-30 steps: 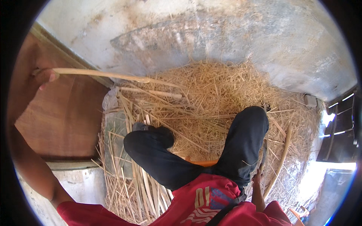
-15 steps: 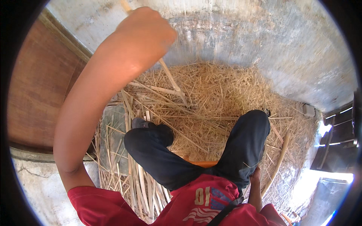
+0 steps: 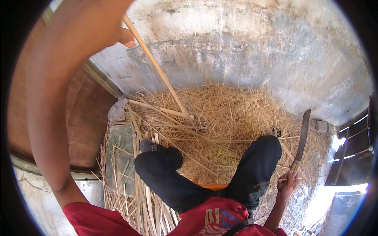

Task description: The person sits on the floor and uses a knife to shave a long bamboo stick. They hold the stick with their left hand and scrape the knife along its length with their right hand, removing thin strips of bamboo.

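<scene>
My left arm rises to the upper left, and my left hand (image 3: pixel 125 38) is mostly hidden behind it, with only a fingertip area clearly showing. It is closed around the upper part of a long bamboo stick (image 3: pixel 155 66), which slants down with its lower end in the straw (image 3: pixel 220 110). At the right, beside my bent knee, my right hand (image 3: pixel 288 183) grips the handle of a machete (image 3: pixel 302 137). The dark blade points up and away from me, apart from the stick.
Split bamboo strips (image 3: pixel 145 200) lie in a heap left of my legs. A weathered wall (image 3: pixel 236 47) curves behind the straw. A brown wooden panel (image 3: pixel 84 122) stands at the left. Something orange (image 3: pixel 210 186) shows between my legs.
My left hand has moved up and left, and more of the stick shows. My right hand has come out from beside my thigh, bringing the machete into view.
</scene>
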The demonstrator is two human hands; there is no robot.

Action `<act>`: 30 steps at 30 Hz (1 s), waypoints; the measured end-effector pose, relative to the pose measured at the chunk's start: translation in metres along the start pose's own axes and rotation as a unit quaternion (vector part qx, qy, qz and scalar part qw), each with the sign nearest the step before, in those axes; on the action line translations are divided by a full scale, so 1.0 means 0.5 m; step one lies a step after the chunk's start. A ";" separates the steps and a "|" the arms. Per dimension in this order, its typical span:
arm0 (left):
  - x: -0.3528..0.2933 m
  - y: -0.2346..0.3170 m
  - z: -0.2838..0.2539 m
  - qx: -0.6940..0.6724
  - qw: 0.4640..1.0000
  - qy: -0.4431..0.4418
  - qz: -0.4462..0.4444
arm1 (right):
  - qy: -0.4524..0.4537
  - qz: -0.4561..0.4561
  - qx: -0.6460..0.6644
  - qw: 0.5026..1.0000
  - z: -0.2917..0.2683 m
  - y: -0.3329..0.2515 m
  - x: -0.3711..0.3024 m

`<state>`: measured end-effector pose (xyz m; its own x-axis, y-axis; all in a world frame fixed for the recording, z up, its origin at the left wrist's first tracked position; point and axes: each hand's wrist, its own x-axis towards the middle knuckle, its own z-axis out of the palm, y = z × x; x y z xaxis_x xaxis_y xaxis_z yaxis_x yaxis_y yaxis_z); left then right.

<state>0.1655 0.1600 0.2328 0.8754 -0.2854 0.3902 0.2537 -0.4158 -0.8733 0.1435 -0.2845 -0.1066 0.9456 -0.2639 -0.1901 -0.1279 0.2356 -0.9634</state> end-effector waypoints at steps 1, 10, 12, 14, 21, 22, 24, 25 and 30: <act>-0.011 -0.019 0.009 -0.010 0.998 0.056 -0.011 | -0.025 -0.023 -0.006 0.999 0.033 -0.015 0.000; -0.029 -0.029 0.073 -0.434 0.712 0.476 -0.280 | -0.300 0.055 0.132 0.943 0.277 -0.024 -0.100; -0.002 0.001 0.070 -0.686 0.463 0.436 -0.353 | -0.341 0.138 0.099 0.924 0.297 -0.019 -0.117; 0.009 0.010 0.102 -0.831 0.314 0.327 -0.323 | -0.375 0.224 0.124 0.891 0.292 -0.004 -0.123; 0.106 0.079 0.051 -0.841 0.289 0.331 -0.316 | -0.422 0.242 0.126 0.865 0.286 0.001 -0.126; 0.111 0.080 0.044 -0.848 0.261 0.344 -0.306 | -0.429 0.230 0.164 0.858 0.289 0.000 -0.123; 0.114 0.074 0.038 -0.841 0.296 0.318 -0.323 | -0.420 0.213 0.104 0.876 0.304 -0.024 -0.120; 0.107 0.062 0.020 -0.845 0.305 0.287 -0.333 | -0.417 0.204 0.075 0.883 0.311 -0.037 -0.121; 0.131 0.049 -0.008 -0.833 0.324 0.317 -0.318 | -0.430 0.183 0.064 0.882 0.348 -0.065 -0.125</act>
<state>0.2276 0.1277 0.2384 0.4692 0.4144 0.7798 -0.7362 -0.3041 0.6046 0.1404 -0.1127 -0.0303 0.7318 0.6461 -0.2169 -0.4890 0.2760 -0.8275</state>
